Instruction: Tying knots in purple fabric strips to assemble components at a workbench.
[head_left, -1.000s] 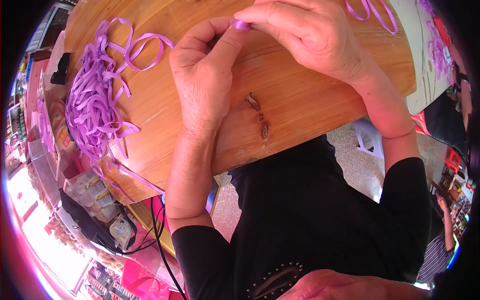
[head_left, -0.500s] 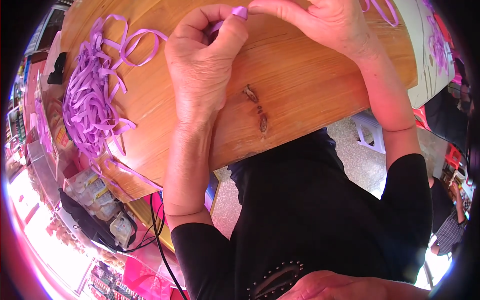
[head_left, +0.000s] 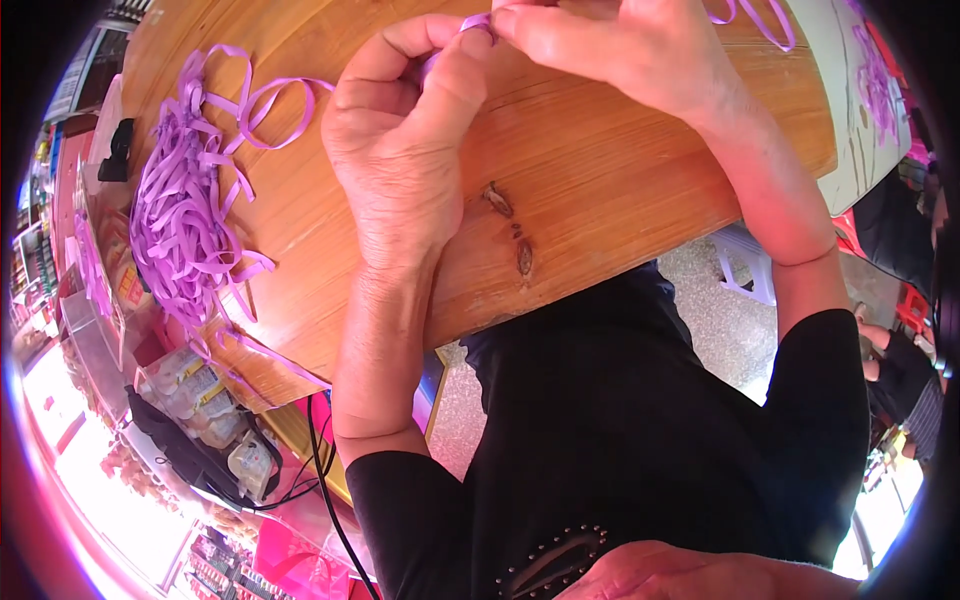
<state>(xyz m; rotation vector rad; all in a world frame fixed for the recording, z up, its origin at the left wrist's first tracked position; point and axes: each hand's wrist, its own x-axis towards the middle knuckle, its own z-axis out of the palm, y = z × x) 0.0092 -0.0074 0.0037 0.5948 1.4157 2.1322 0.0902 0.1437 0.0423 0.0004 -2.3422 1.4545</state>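
Near the top edge my left hand (head_left: 405,130) pinches a purple ribbon (head_left: 476,21) between thumb and bent index finger. A short loop of it shows above the thumb. My right hand (head_left: 645,60) meets it there, its thumb and fingertips closed on the ribbon's right side; some of those fingers are cut off by the frame. To the left, a tangled heap of purple ribbon (head_left: 180,220) lies on the wooden table (head_left: 600,220). One loose strand curls from the heap toward my left hand.
Another ribbon loop (head_left: 765,25) lies past my right hand. A white surface (head_left: 850,120) adjoins the table on the right, with more purple ribbon (head_left: 875,85) on it. Black cables (head_left: 318,450) hang below the left edge. A pale plastic stool (head_left: 745,262) stands underneath, and a person is at far right.
My right hand has moved left and down, its fingertips now closing on the ribbon beside my left thumb. My left hand has shifted slightly left and down, still pinching.
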